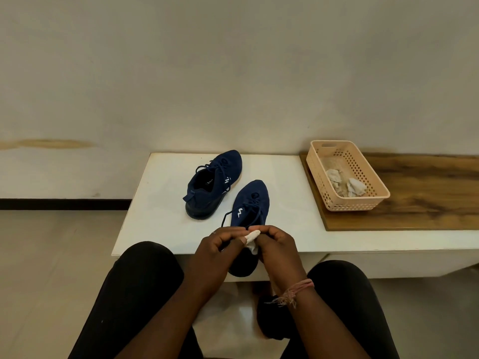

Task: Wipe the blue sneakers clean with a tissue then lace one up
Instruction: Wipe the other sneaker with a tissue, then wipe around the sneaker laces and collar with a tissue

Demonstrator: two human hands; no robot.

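A far sneaker (212, 185) is left standing on the white table (160, 216); the near sneaker (250, 203) is met by a left hand (220, 248) and right hand (276, 246), both curled round a tissue (252, 238). Wiping appears under way; lacing is judged to follow.

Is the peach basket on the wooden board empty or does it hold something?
Not empty. The peach basket stands upright on the wooden board and holds two crumpled tissues on its floor.

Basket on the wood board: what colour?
Pale peach basket, perforated sides; head view, the only one, shows it.
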